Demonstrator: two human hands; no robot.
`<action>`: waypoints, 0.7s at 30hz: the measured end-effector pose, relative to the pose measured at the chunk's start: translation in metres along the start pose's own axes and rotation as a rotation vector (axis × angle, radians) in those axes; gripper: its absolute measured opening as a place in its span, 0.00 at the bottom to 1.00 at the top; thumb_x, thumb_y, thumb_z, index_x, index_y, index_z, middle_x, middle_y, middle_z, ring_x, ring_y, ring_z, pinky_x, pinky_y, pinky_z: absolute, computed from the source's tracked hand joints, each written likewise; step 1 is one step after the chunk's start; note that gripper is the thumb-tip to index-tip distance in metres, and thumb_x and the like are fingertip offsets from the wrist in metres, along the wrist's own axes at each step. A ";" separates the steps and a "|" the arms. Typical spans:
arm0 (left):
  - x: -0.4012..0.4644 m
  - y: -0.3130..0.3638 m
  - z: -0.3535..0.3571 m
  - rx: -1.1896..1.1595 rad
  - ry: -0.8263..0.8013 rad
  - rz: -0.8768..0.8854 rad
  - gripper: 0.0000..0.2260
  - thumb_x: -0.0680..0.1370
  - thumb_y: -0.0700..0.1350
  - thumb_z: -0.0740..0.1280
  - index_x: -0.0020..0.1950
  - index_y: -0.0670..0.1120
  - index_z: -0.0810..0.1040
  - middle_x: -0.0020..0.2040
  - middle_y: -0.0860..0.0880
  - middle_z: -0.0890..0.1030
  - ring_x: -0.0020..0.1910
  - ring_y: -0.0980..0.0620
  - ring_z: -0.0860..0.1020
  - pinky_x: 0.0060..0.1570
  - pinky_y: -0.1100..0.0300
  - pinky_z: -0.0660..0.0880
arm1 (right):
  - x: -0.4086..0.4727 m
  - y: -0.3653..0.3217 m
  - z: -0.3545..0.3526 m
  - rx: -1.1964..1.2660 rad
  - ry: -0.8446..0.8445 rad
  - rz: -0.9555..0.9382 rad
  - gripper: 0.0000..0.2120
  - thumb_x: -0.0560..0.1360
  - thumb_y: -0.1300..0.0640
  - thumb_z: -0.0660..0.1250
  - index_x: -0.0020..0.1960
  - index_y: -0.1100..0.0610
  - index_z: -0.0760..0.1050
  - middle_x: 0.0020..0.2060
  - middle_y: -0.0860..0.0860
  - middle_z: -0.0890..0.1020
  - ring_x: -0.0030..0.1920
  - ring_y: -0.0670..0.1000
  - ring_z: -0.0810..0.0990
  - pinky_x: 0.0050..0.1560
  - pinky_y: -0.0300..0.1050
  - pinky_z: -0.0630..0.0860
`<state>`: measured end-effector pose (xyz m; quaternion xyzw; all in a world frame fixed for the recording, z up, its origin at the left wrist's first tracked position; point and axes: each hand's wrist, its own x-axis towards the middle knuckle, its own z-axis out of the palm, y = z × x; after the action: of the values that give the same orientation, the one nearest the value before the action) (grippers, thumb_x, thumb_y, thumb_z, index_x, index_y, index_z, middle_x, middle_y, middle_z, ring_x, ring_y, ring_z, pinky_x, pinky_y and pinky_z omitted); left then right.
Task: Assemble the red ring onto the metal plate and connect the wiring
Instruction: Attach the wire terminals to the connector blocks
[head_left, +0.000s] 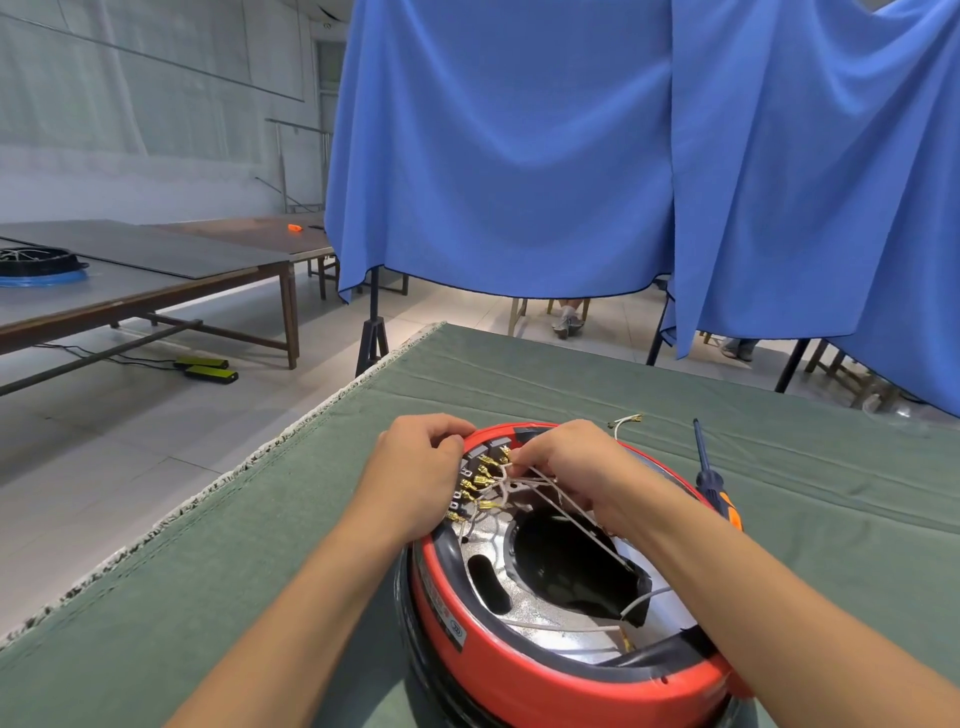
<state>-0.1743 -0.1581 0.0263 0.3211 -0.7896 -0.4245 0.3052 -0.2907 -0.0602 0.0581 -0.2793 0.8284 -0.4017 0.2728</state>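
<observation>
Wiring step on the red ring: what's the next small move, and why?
Probably push the wire end that the right hand pinches onto a free terminal in the brass terminals row. The left hand already grips the red ring rim beside that row, several white wires are seated, and a loose wire lies on the green cloth, so the wiring looks unfinished.

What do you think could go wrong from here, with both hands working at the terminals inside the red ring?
1. The white wires cross one another near the brass terminals, so the right hand could push a connector onto the wrong tab.
2. The left hand grips the red ring at its rim; pulling a wire hard might shift the ring on the metal plate.
3. The screwdriver lies beside the right forearm and could be knocked.
</observation>
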 end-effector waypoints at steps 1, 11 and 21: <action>0.000 0.000 0.000 0.003 0.000 0.001 0.12 0.79 0.40 0.61 0.52 0.48 0.83 0.48 0.52 0.84 0.50 0.53 0.80 0.55 0.56 0.76 | 0.001 0.000 0.001 -0.003 0.003 -0.006 0.07 0.70 0.61 0.71 0.33 0.56 0.79 0.34 0.49 0.76 0.31 0.47 0.68 0.28 0.41 0.60; -0.001 0.001 0.000 0.023 0.011 0.002 0.12 0.79 0.41 0.60 0.52 0.50 0.84 0.46 0.53 0.84 0.48 0.53 0.81 0.53 0.56 0.77 | 0.008 0.000 0.002 -0.005 0.005 -0.028 0.14 0.70 0.60 0.71 0.26 0.55 0.78 0.34 0.49 0.78 0.36 0.50 0.73 0.31 0.41 0.63; 0.000 0.000 0.001 0.047 0.010 -0.005 0.12 0.79 0.41 0.60 0.51 0.50 0.84 0.47 0.52 0.84 0.49 0.53 0.80 0.53 0.54 0.77 | 0.006 0.005 0.000 -0.072 -0.033 -0.158 0.13 0.74 0.57 0.68 0.30 0.52 0.81 0.38 0.45 0.81 0.44 0.48 0.77 0.38 0.40 0.67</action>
<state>-0.1754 -0.1577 0.0261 0.3321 -0.7971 -0.4049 0.3006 -0.2960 -0.0620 0.0523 -0.3599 0.8130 -0.3875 0.2436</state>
